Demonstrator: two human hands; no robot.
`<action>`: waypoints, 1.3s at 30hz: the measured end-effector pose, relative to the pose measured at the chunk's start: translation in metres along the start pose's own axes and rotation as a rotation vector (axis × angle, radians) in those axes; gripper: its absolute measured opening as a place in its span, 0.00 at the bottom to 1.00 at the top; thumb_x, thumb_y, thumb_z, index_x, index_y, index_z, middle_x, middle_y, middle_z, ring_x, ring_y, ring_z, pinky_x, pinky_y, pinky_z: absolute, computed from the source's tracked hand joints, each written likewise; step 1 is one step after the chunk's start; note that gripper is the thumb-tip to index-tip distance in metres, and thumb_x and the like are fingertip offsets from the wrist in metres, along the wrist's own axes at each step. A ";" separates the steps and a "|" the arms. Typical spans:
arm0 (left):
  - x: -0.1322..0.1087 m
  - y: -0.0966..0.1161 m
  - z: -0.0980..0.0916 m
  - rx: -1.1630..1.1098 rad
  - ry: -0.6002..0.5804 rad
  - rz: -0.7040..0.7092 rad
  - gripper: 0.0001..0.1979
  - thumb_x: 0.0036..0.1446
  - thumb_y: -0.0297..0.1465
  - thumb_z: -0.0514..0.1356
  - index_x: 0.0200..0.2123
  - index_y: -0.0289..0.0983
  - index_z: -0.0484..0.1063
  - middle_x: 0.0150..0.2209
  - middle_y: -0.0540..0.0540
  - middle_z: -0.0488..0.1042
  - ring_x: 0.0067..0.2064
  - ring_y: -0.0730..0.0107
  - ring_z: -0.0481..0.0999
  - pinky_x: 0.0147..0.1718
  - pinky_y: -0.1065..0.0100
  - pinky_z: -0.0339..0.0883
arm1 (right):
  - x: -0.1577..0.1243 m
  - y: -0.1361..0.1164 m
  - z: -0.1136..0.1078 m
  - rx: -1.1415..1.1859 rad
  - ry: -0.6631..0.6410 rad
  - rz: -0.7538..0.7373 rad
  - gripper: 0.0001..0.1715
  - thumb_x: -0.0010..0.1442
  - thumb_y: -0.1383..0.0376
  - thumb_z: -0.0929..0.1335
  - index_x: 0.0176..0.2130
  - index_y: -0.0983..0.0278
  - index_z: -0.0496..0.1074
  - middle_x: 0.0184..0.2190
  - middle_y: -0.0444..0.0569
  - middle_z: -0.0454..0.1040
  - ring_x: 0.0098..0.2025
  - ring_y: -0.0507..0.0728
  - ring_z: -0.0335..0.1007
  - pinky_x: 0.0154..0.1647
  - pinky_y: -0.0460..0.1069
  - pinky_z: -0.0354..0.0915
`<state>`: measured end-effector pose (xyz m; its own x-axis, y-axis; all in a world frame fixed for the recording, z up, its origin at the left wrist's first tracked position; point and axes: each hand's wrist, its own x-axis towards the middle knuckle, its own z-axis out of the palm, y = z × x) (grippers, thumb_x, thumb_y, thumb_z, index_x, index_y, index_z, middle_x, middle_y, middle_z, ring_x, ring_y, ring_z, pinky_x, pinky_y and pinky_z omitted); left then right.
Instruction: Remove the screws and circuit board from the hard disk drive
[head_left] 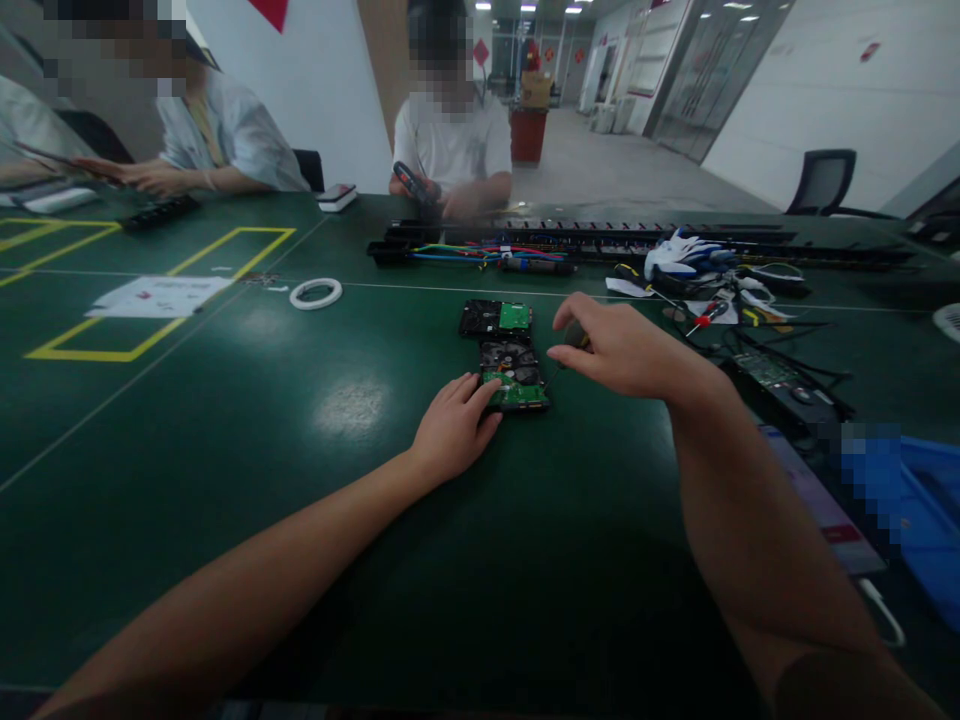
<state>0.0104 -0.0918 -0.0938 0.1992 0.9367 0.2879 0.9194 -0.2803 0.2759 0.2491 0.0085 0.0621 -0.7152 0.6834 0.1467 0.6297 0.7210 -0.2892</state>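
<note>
Two hard drives lie on the green table, one behind the other. The nearer hard drive (517, 385) shows a green circuit board and a black casing. My left hand (456, 428) holds it at its left side, with the index finger on the board and the thumb by the near edge. In my right hand (611, 345) is a screwdriver (576, 338), its handle mostly hidden by the fingers. Its thin shaft slants down to the drive's right edge; whether the tip touches a screw is too small to tell. The farther hard drive (496, 317) has a smaller green board.
To the right lie gloves (686, 258), a red-handled screwdriver (705, 318), a loose circuit board (780, 375) and a blue bin (922, 510). A white tape roll (316, 293) and papers (161, 296) are at left. Long black strips (637, 240) with wires lie before a co-worker (454, 140).
</note>
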 end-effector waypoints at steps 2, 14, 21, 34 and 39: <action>0.000 -0.001 0.000 -0.007 0.004 0.002 0.27 0.72 0.39 0.56 0.70 0.37 0.64 0.67 0.32 0.69 0.71 0.45 0.65 0.68 0.44 0.63 | 0.000 -0.001 0.001 0.030 -0.007 -0.009 0.17 0.63 0.63 0.69 0.51 0.64 0.68 0.40 0.55 0.80 0.38 0.62 0.75 0.39 0.54 0.64; 0.000 -0.003 0.004 -0.005 0.014 0.014 0.27 0.72 0.39 0.56 0.70 0.38 0.64 0.67 0.33 0.69 0.71 0.46 0.65 0.68 0.45 0.62 | 0.001 0.000 0.000 -0.024 0.003 -0.053 0.14 0.66 0.58 0.68 0.49 0.63 0.71 0.42 0.55 0.79 0.41 0.64 0.75 0.42 0.55 0.64; 0.000 -0.002 0.003 -0.009 0.015 0.012 0.27 0.71 0.38 0.57 0.69 0.37 0.65 0.66 0.32 0.69 0.71 0.45 0.65 0.68 0.45 0.63 | 0.002 -0.001 0.000 0.017 -0.001 -0.086 0.13 0.62 0.65 0.68 0.47 0.63 0.73 0.45 0.55 0.80 0.43 0.62 0.75 0.45 0.54 0.65; 0.000 -0.002 0.001 -0.001 0.002 0.007 0.27 0.72 0.39 0.56 0.70 0.37 0.64 0.67 0.33 0.69 0.71 0.45 0.65 0.68 0.45 0.62 | 0.002 -0.002 -0.001 -0.008 -0.005 -0.067 0.12 0.62 0.64 0.68 0.46 0.64 0.74 0.40 0.53 0.80 0.38 0.61 0.75 0.41 0.53 0.64; 0.001 -0.002 0.002 0.002 0.015 0.017 0.27 0.71 0.38 0.56 0.69 0.38 0.64 0.66 0.33 0.70 0.71 0.45 0.66 0.67 0.44 0.64 | 0.002 -0.001 -0.002 -0.021 -0.003 -0.044 0.10 0.65 0.60 0.69 0.43 0.63 0.75 0.37 0.52 0.80 0.37 0.61 0.75 0.40 0.54 0.63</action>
<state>0.0095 -0.0904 -0.0959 0.2098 0.9285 0.3063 0.9164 -0.2960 0.2694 0.2477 0.0089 0.0642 -0.7434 0.6504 0.1559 0.6034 0.7528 -0.2630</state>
